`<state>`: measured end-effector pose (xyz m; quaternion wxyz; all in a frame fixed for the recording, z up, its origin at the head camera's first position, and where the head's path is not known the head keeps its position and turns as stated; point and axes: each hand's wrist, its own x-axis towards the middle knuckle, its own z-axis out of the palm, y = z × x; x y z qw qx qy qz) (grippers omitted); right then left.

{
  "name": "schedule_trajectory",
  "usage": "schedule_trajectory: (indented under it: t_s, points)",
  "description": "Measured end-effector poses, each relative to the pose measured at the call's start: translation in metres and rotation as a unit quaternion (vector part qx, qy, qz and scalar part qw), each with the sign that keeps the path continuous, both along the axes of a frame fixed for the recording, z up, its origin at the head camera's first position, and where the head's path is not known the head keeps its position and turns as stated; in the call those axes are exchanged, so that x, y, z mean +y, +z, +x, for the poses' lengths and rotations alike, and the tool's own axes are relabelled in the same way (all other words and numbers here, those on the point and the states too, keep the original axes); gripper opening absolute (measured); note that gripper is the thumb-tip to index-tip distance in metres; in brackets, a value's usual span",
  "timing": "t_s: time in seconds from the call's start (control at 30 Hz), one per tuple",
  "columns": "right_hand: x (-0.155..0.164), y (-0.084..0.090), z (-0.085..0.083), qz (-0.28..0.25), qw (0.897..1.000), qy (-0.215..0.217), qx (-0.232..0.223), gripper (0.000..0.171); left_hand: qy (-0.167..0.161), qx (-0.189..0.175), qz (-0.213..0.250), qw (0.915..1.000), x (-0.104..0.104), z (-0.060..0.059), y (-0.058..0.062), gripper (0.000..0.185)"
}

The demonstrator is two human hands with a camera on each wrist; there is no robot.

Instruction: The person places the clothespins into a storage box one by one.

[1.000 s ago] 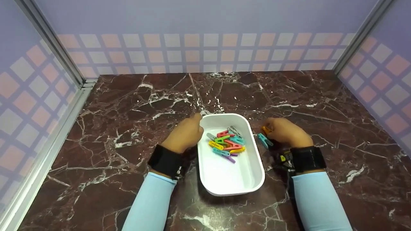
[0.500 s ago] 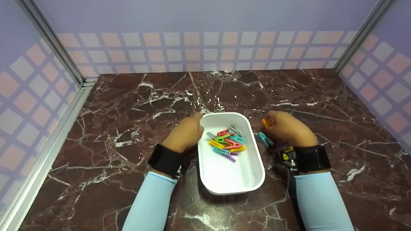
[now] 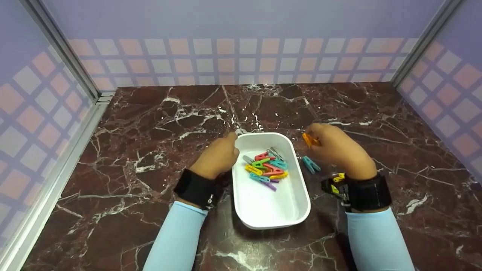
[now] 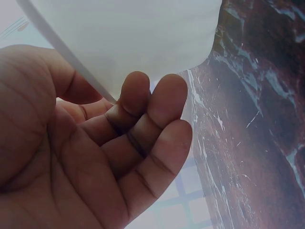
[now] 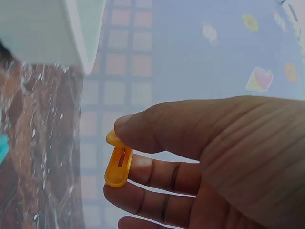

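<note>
My right hand (image 3: 335, 146) pinches an orange clothespin (image 5: 119, 164) between thumb and fingers, raised a little above the table to the right of the white plastic tub (image 3: 269, 210). On the table beneath that hand lies a teal clothespin (image 3: 311, 164), close to the tub's right side. My left hand (image 3: 218, 156) grips the tub's left rim; in the left wrist view its curled fingertips (image 4: 164, 95) press the outer wall. Several clothespins in red, green, yellow, teal, purple and grey lie heaped inside the tub, toward its far half.
The dark red marble tabletop (image 3: 150, 222) has white veins and small white specks beyond the tub. A tiled-pattern wall (image 3: 226, 56) closes the back, with similar panels at left and right. Black bands (image 3: 368, 192) with small devices sit on the wrists.
My right hand has lifted the orange clothespin off the table and moved slightly away from me, apart from the teal one. The left hand and tub stay put.
</note>
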<state>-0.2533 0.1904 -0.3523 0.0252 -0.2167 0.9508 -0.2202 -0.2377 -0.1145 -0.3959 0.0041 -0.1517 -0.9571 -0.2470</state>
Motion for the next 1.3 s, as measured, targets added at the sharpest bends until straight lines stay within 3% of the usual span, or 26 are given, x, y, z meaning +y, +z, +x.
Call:
schedule_trajectory:
  t_s: [0.17, 0.37, 0.63, 1.03, 1.3]
  points:
    - [-0.021, -0.001, 0.009, 0.035, 0.998, 0.034, 0.046, 0.032, -0.002, 0.007, -0.001, 1.0, 0.0, 0.0, -0.001, 0.025]
    - [-0.043, 0.003, 0.02, 0.071, 0.993, 0.067, 0.063, 0.031, 0.0, 0.004, 0.001, 1.0, 0.0, 0.0, -0.001, 0.024]
    - [-0.058, 0.001, 0.027, 0.075, 0.988, 0.102, 0.087, 0.033, 0.001, 0.002, -0.003, 1.0, 0.0, 0.0, 0.0, 0.026]
    - [-0.071, -0.005, 0.03, 0.071, 0.984, 0.139, 0.09, 0.03, -0.005, 0.013, -0.001, 0.9999, 0.001, 0.001, 0.0, 0.025]
    - [-0.081, -0.015, 0.026, 0.088, 0.983, 0.135, 0.09, 0.029, 0.0, 0.004, -0.006, 1.0, 0.001, 0.001, 0.0, 0.025]
